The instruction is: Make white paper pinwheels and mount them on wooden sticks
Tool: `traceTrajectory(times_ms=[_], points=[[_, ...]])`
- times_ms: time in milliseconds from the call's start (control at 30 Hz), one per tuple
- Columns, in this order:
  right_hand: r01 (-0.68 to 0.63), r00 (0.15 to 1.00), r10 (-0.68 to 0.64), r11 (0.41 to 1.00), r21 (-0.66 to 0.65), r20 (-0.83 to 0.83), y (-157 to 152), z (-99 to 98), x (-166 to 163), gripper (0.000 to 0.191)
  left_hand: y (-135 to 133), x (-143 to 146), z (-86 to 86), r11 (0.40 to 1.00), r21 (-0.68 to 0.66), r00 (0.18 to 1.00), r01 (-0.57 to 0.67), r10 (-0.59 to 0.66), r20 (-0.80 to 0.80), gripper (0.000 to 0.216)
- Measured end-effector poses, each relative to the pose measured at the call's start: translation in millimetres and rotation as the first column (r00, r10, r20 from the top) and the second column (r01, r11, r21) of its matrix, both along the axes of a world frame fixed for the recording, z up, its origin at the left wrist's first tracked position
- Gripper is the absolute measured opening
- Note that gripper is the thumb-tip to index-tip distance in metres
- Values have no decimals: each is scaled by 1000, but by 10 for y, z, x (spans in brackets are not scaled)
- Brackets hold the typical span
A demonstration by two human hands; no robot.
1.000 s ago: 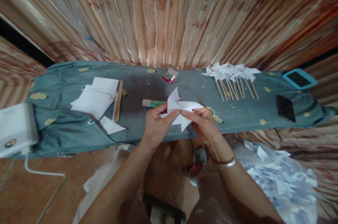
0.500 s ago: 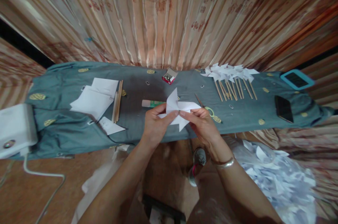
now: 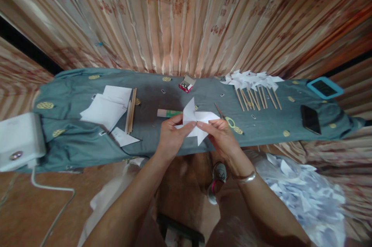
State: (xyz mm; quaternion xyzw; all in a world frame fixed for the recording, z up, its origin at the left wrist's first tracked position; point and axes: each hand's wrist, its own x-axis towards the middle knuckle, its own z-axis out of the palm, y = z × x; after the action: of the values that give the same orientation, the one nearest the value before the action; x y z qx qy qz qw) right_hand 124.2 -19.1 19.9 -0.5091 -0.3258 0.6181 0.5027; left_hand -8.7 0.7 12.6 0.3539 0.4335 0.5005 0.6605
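A white paper pinwheel (image 3: 190,111) is held up over the front edge of the table, between both hands. My left hand (image 3: 171,132) pinches its left side, with the thumb at the centre. From the right, my right hand (image 3: 222,134) grips it too, its thumb meeting the other at a small dark pin. The fingers behind the paper are partly hidden. Just beyond my left hand lies a glue stick (image 3: 165,113), partly covered. Scissors (image 3: 229,121) with pale green handles rest near my right hand.
White paper sheets (image 3: 106,113) and several wooden sticks (image 3: 133,111) lie at left. An open red box (image 3: 186,84) stands at the back. Finished pinwheels (image 3: 252,81), a phone (image 3: 310,119) and a blue-framed device (image 3: 325,87) are at right. A bag of paper pieces (image 3: 305,196) sits below.
The view has shifted slightly. Both hands keep the same hold on the pinwheel, with almost no visible movement.
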Motion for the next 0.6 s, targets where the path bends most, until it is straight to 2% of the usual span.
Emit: traceTrajectory(times_ms=[333, 433, 600], points=[[-23, 999, 22, 999, -26, -27, 51, 162, -154, 24, 5, -96, -11, 999, 36, 998, -31, 29, 55, 27], [16, 998, -17, 1000, -17, -58, 22, 135, -183, 23, -15, -124, 18, 998, 48, 999, -32, 31, 26, 27], [132, 983, -137, 990, -53, -118, -46, -20, -110, 22, -18, -211, 25, 996, 61, 998, -59, 58, 20, 32]])
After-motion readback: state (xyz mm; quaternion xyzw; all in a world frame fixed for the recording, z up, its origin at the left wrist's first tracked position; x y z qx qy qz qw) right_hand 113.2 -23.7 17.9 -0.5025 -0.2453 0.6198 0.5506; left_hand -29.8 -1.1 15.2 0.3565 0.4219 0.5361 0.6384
